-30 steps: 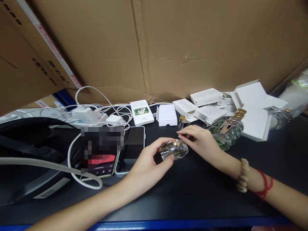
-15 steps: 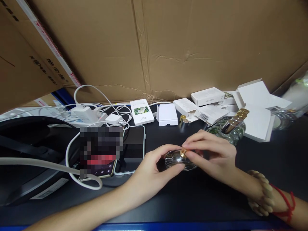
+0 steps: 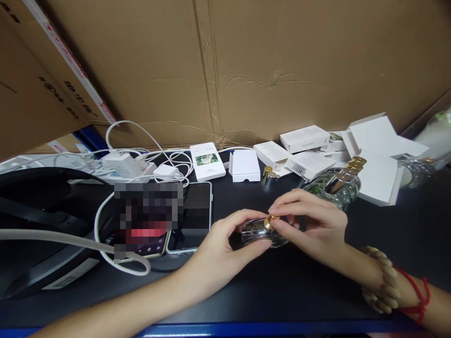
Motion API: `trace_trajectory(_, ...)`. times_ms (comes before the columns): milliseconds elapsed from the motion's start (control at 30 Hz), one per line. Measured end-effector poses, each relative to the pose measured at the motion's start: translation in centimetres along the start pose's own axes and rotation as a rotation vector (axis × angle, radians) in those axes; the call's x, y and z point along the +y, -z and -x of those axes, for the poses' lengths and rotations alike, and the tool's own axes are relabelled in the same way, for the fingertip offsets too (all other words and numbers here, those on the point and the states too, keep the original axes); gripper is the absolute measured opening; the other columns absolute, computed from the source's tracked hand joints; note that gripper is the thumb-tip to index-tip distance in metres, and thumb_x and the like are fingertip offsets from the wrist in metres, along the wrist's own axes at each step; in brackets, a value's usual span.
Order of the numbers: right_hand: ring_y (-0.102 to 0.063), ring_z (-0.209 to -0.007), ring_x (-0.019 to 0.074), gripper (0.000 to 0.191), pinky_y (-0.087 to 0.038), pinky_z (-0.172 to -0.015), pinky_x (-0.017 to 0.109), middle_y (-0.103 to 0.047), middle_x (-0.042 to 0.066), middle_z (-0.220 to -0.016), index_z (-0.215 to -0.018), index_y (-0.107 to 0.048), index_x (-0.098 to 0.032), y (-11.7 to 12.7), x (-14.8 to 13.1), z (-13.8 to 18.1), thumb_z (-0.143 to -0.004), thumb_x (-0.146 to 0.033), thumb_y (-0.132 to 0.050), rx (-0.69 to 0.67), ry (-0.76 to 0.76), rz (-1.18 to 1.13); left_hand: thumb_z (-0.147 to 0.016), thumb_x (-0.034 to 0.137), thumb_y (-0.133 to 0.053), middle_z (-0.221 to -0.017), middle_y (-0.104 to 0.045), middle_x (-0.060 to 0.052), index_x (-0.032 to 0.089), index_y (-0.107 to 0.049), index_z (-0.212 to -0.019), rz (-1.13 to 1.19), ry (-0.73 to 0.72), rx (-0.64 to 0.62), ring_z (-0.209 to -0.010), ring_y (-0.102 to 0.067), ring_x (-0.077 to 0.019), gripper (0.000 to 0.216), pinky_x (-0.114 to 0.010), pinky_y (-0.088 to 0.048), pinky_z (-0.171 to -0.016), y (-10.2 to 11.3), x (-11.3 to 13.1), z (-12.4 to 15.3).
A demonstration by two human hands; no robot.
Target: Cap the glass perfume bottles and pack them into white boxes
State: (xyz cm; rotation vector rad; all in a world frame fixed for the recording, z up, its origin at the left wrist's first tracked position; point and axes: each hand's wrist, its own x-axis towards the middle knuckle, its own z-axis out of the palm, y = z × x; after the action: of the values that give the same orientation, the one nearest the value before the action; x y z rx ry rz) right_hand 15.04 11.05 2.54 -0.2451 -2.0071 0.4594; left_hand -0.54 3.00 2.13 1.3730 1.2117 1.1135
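A clear glass perfume bottle [image 3: 256, 231] stands on the black table, low in front of me. My left hand [image 3: 227, 241] is closed round its left side, thumb at the front and fingers behind. At the top of the bottle is a gold spray nozzle [image 3: 269, 222], which the thumb and fingertips of my right hand [image 3: 313, 219] pinch. Part of the nozzle is hidden by these fingertips. Just beyond the right hand, several similar glass bottles [image 3: 347, 190] with shiny gold caps [image 3: 355, 163] are grouped together. A few loose gold caps [image 3: 268, 172] lie behind the held bottle.
White cartons [image 3: 305, 139], one open white box [image 3: 378, 176] and a flower-print box [image 3: 207, 162] line the back by a cardboard wall [image 3: 282, 56]. Two phones [image 3: 195, 211], white cables and chargers [image 3: 121, 164], and a black headset-like object [image 3: 38, 225] occupy the left.
Both hands keep their hold on the bottle and nozzle. The right fingertips have shifted slightly, and a little more of the gold nozzle shows. The view has moved very slightly.
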Motion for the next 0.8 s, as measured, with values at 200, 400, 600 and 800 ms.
trace_trajectory(200,-0.055,-0.058,0.0054,0.010,-0.042,-0.041,0.014,-0.065,0.004,-0.077,-0.079,-0.064,-0.015,-0.11,-0.01,0.15,-0.072,-0.008,-0.067,-0.020,-0.014,-0.046,-0.077,0.016,-0.064,-0.102,-0.068,0.000,0.018,-0.062,-0.104,-0.015,0.009,-0.015,-0.092,-0.061,-0.0138,0.028,-0.023,-0.044,-0.084,0.05,-0.13,-0.06)
trace_trajectory(400,-0.045,-0.051,0.0043,0.018,-0.038,-0.041,0.016,-0.063,-0.001,-0.073,-0.081,-0.062,-0.019,-0.16,0.12,0.40,-0.068,-0.014,-0.073,-0.016,-0.174,-0.144,-0.075,0.014,-0.065,-0.101,-0.068,0.001,0.018,-0.062,-0.103,-0.014,0.006,-0.019,-0.093,-0.061,-0.0142,0.028,-0.023,-0.044,-0.085,0.06,-0.06,-0.34)
trace_trajectory(600,-0.049,-0.055,0.0075,0.035,-0.040,-0.043,0.020,-0.071,0.002,-0.087,-0.102,-0.059,-0.024,-0.12,-0.05,0.83,-0.070,-0.013,-0.071,-0.021,-0.225,-0.195,-0.074,0.014,-0.066,-0.098,-0.069,0.004,0.021,-0.063,-0.099,0.018,-0.019,-0.011,-0.092,-0.061,-0.0126,0.025,-0.021,-0.044,-0.085,-0.02,-0.20,-0.44)
trace_trajectory(800,-0.055,-0.059,0.0082,0.015,-0.038,-0.040,0.018,-0.069,0.001,-0.071,-0.071,-0.060,-0.020,-0.39,-0.26,0.30,-0.068,-0.011,-0.072,0.028,-0.181,-0.168,-0.075,0.013,-0.065,-0.098,-0.069,0.002,0.020,-0.063,-0.101,0.000,-0.002,-0.016,-0.090,-0.061,-0.0122,0.026,-0.020,-0.044,-0.082,0.04,-0.13,-0.27)
